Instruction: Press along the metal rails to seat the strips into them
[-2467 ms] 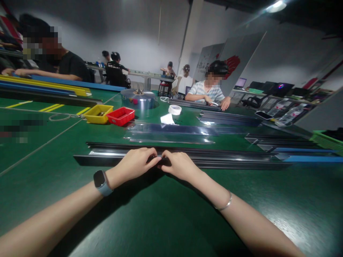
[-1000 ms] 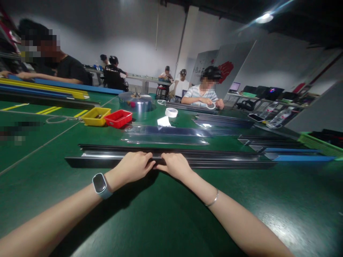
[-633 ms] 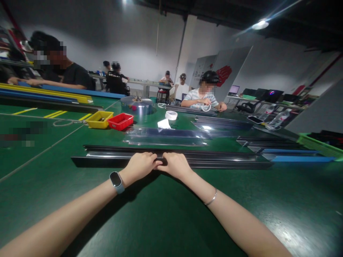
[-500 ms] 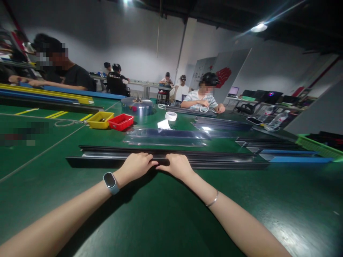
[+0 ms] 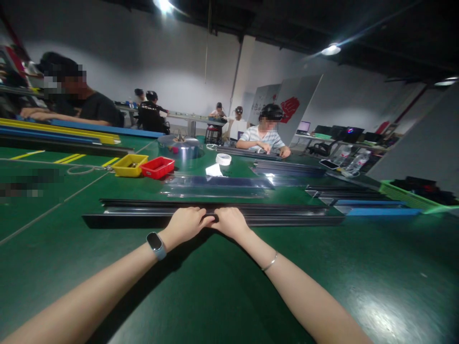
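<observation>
A long black channel-shaped profile (image 5: 125, 220) lies crosswise on the green table (image 5: 222, 286). Near its middle, my left hand (image 5: 186, 224) grips the near wall, thumb on the near side and fingers over the top edge. Right beside it my right hand (image 5: 231, 222) holds the same profile, its thumb close to the left thumb. The fingertips of both hands are hidden inside the channel. Just beyond the profile lie clear plastic strips (image 5: 218, 186).
Beyond stand a yellow bin (image 5: 129, 165), a red bin (image 5: 158, 167), a metallic roll (image 5: 180, 146) and a white tape roll (image 5: 223, 159). More profiles (image 5: 358, 196) and a green basket (image 5: 412, 198) are at right. People sit across the table and at left.
The view has shifted slightly. My right hand has moved left along the profile, closer to my left hand. Both hands still hold the profile.
</observation>
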Motion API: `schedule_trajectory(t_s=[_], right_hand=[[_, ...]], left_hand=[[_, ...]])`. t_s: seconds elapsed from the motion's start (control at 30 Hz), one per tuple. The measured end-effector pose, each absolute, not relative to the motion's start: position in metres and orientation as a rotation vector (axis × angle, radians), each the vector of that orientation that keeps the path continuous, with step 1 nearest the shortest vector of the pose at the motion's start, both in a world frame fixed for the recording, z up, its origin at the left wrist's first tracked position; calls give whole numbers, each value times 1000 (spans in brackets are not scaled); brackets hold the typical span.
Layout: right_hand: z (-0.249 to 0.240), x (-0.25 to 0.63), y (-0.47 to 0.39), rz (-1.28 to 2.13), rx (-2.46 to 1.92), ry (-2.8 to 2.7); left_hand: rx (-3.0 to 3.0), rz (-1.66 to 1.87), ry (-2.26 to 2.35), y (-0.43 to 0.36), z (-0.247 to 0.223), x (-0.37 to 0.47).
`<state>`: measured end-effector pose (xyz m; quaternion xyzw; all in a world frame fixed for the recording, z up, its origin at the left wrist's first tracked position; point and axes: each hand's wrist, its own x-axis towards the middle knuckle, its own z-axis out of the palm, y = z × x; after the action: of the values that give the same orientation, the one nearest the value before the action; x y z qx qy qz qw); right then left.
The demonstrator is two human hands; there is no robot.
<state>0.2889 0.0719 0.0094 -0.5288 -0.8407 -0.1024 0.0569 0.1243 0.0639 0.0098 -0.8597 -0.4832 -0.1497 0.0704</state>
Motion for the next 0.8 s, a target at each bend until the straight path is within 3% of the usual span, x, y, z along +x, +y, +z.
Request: schedule_trajectory(t_s=[0.8], right_hand=[[-2, 303, 69, -399, -1555, -2433]], left_hand=[[-2501, -537, -1483, 54, 10, 126]])
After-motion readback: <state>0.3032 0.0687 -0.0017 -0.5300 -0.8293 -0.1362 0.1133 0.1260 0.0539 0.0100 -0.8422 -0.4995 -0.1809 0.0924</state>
